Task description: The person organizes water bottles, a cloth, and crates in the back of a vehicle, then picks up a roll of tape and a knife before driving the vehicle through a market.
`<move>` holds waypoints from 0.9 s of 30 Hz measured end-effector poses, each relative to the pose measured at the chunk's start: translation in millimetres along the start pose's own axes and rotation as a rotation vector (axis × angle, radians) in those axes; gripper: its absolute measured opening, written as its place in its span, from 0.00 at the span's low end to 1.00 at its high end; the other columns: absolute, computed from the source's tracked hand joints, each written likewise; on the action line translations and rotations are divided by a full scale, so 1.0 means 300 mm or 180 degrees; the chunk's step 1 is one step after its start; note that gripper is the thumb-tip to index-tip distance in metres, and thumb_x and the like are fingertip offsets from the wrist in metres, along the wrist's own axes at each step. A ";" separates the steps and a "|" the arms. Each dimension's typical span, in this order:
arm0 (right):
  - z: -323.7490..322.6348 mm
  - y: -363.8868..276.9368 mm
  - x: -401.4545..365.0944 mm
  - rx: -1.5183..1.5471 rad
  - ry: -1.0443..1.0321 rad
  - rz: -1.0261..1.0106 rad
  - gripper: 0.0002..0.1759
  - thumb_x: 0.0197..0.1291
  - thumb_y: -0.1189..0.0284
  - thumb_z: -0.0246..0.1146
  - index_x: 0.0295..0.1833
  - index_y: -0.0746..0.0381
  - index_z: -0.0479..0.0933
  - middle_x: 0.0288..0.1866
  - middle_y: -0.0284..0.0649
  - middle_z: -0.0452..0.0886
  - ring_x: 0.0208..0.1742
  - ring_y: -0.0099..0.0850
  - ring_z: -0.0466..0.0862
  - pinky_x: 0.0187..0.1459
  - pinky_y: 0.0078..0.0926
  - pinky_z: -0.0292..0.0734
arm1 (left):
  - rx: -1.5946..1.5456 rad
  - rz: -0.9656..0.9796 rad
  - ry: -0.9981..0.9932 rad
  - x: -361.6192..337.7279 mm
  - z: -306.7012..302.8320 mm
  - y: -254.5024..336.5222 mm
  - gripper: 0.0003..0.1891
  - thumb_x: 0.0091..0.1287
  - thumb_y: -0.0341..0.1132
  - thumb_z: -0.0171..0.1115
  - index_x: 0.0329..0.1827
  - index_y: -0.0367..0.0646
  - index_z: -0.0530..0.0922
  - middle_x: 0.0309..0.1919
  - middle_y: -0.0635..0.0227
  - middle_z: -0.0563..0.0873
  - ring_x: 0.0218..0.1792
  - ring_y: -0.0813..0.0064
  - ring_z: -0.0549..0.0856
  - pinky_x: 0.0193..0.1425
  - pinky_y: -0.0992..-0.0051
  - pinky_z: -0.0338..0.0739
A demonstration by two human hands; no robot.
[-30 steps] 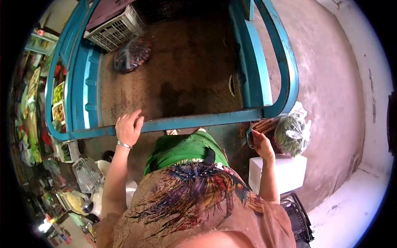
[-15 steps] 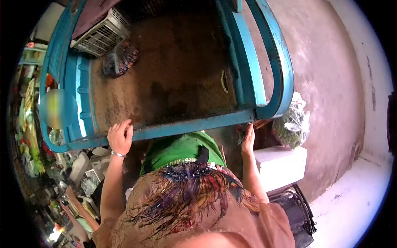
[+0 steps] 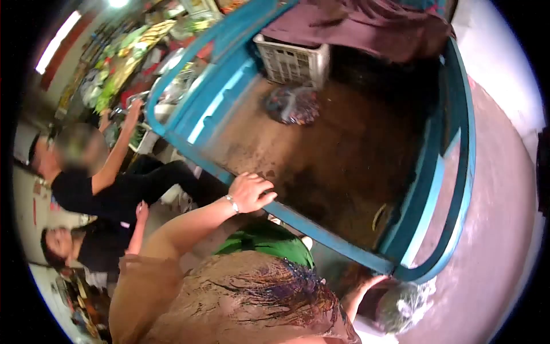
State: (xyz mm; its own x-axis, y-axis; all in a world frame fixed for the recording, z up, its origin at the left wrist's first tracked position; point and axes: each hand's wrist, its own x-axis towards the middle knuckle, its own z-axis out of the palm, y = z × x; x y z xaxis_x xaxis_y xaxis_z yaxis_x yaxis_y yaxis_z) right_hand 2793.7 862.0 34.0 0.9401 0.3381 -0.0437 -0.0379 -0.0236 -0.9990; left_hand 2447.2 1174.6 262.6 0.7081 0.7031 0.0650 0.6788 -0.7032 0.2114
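The blue cart bed (image 3: 326, 234) has a raised metal rim and a brown, stained floor. My left hand (image 3: 252, 192), with a silver bracelet at the wrist, holds the near rim, its fingers curled over the top. At the rim's right corner is my right hand (image 3: 372, 282), mostly hidden by the rim and blurred. Inside the bed, a clear plastic bag (image 3: 293, 105) with dark contents lies beside a pale plastic crate (image 3: 292, 63). A purple cloth (image 3: 361, 26) drapes across the far end.
Two people in dark shirts, one (image 3: 97, 186) higher and one (image 3: 106, 241) lower, are at the left. Vegetables (image 3: 132, 54) and bags fill the upper left. A plastic bag of greens (image 3: 404, 307) sits at the lower right, near a pale wall (image 3: 498, 57).
The view has turned, so the cart appears tilted and further right. Two people have come into view at the left. My left hand remains at the rim; my right hand is now mostly hidden.
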 end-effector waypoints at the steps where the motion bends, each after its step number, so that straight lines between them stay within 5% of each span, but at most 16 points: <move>1: 0.025 -0.039 0.016 0.0027 0.0136 -0.0081 0.36 0.61 0.40 0.58 0.63 0.56 0.73 0.58 0.39 0.78 0.60 0.36 0.74 0.63 0.45 0.69 | 0.0014 0.0021 0.0073 -0.001 0.009 -0.002 0.13 0.62 0.49 0.63 0.37 0.50 0.83 0.28 0.69 0.85 0.34 0.65 0.83 0.41 0.64 0.73; 7: -0.013 -0.051 -0.035 -0.0278 0.0373 0.0020 0.32 0.62 0.44 0.60 0.61 0.58 0.75 0.57 0.39 0.79 0.59 0.35 0.76 0.62 0.43 0.70 | 0.0036 0.0146 0.0372 -0.023 0.044 -0.015 0.14 0.64 0.51 0.61 0.36 0.52 0.83 0.27 0.68 0.85 0.36 0.66 0.83 0.42 0.64 0.74; 12: -0.005 -0.068 -0.147 -0.0774 -0.0473 0.0293 0.29 0.63 0.48 0.61 0.58 0.59 0.76 0.55 0.39 0.79 0.57 0.35 0.77 0.60 0.41 0.71 | 0.0013 0.0010 0.0422 -0.042 0.060 -0.022 0.16 0.65 0.52 0.60 0.31 0.50 0.80 0.23 0.69 0.82 0.35 0.66 0.83 0.39 0.64 0.75; 16: 0.153 -0.168 -0.195 -0.1393 -0.2576 0.0604 0.26 0.63 0.51 0.63 0.57 0.60 0.77 0.54 0.39 0.80 0.56 0.34 0.77 0.59 0.40 0.72 | -0.0195 0.0017 0.0518 -0.040 0.068 -0.025 0.18 0.66 0.54 0.59 0.29 0.50 0.79 0.22 0.68 0.81 0.34 0.65 0.83 0.39 0.63 0.74; 17: 0.222 -0.161 -0.177 -0.1481 -0.3594 0.0270 0.25 0.64 0.52 0.63 0.56 0.60 0.77 0.54 0.39 0.80 0.56 0.34 0.78 0.59 0.39 0.72 | -0.0246 0.0020 0.0582 -0.045 0.077 -0.027 0.18 0.66 0.54 0.59 0.29 0.50 0.79 0.22 0.68 0.81 0.34 0.65 0.82 0.40 0.63 0.73; 18: 0.323 -0.028 -0.108 -0.0904 -0.4978 -0.0719 0.25 0.64 0.53 0.63 0.56 0.60 0.77 0.53 0.39 0.80 0.56 0.34 0.78 0.59 0.39 0.72 | -0.0309 0.0041 0.0635 -0.048 0.089 -0.031 0.18 0.66 0.55 0.58 0.29 0.50 0.79 0.22 0.68 0.81 0.33 0.64 0.82 0.41 0.63 0.73; 20: 0.552 -0.712 -0.363 -0.1294 -0.4392 0.0333 0.29 0.69 0.58 0.58 0.70 0.62 0.69 0.63 0.53 0.76 0.63 0.42 0.77 0.62 0.46 0.72 | -0.0566 0.0206 0.0501 -0.048 0.074 -0.041 0.17 0.67 0.53 0.57 0.39 0.49 0.81 0.32 0.66 0.84 0.40 0.65 0.82 0.44 0.63 0.74; 21: 0.628 -0.713 -0.385 -0.0535 -0.4198 0.0441 0.13 0.66 0.69 0.62 0.52 0.64 0.77 0.48 0.40 0.81 0.51 0.30 0.80 0.56 0.31 0.74 | -0.0895 0.0391 0.0627 -0.051 0.078 -0.054 0.16 0.67 0.50 0.58 0.43 0.49 0.81 0.37 0.66 0.84 0.44 0.65 0.82 0.48 0.62 0.74; 22: 0.717 -0.803 -0.427 -0.0070 -0.4085 0.0285 0.11 0.65 0.77 0.58 0.53 0.66 0.77 0.44 0.40 0.82 0.46 0.27 0.80 0.54 0.26 0.74 | -0.1236 0.0573 0.0760 -0.061 0.085 -0.065 0.16 0.67 0.48 0.59 0.48 0.48 0.82 0.42 0.65 0.84 0.49 0.66 0.81 0.51 0.62 0.74; 23: 0.789 -0.822 -0.412 -0.0290 -0.3904 -0.0636 0.12 0.64 0.79 0.58 0.53 0.67 0.77 0.43 0.39 0.82 0.47 0.27 0.80 0.54 0.27 0.74 | -0.1536 0.0717 0.1020 -0.083 0.089 -0.083 0.17 0.65 0.41 0.62 0.56 0.50 0.80 0.54 0.63 0.81 0.57 0.63 0.78 0.57 0.59 0.71; 27: 0.970 -0.815 -0.420 -0.1987 -0.3310 -0.2258 0.16 0.67 0.75 0.56 0.58 0.68 0.75 0.56 0.47 0.79 0.55 0.41 0.80 0.61 0.35 0.72 | -0.1203 0.0458 0.1966 -0.368 0.036 -0.110 0.23 0.60 0.33 0.65 0.60 0.50 0.76 0.63 0.60 0.74 0.64 0.60 0.73 0.62 0.58 0.67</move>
State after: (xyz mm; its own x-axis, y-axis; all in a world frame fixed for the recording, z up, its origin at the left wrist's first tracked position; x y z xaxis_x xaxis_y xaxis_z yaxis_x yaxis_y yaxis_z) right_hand 2585.9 1098.8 281.1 0.0078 0.9797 0.2001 0.7454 0.1277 -0.6543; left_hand 2348.8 1119.1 238.0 0.4709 0.6164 0.6311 0.3952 -0.7870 0.4737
